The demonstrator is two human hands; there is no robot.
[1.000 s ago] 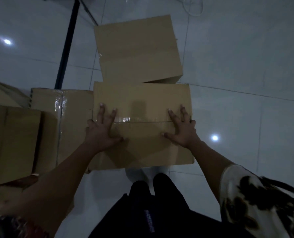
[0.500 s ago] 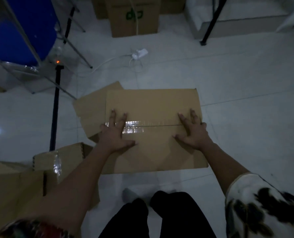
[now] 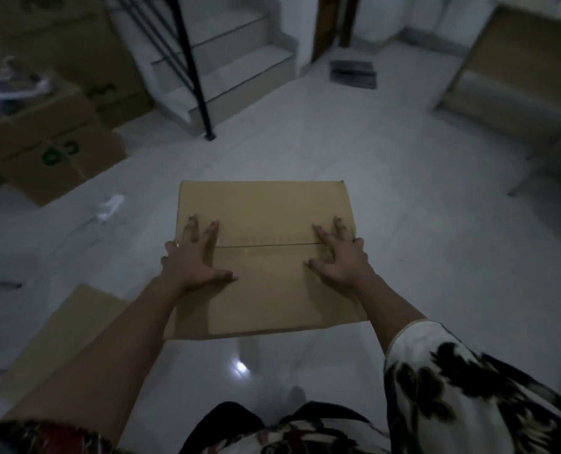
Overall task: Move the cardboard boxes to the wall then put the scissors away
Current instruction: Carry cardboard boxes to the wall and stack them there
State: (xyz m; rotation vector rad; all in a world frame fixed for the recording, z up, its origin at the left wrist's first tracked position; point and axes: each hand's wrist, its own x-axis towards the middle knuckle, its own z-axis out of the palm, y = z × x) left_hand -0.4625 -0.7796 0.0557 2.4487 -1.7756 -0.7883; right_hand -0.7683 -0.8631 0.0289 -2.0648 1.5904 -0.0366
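A closed cardboard box (image 3: 266, 211) with a taped seam across its top is in the middle of the head view, above the white tiled floor. My left hand (image 3: 190, 260) lies on the top at the left edge, fingers spread and thumb flat on the lid. My right hand (image 3: 341, 260) mirrors it at the right edge. Both hands press on the box and carry it between them. The outer fingers of each hand reach over the box's sides. No scissors are in view.
Stacked brown boxes with green print (image 3: 43, 152) stand at the far left. A flat cardboard sheet (image 3: 66, 329) lies on the floor at lower left. Ahead are white steps (image 3: 233, 80) with a black railing post (image 3: 194, 77). A wooden shelf unit (image 3: 508, 77) stands at right.
The box has left the pile of cardboard at the left and travelled across the floor toward the steps. My hands keep the same hold on its top.
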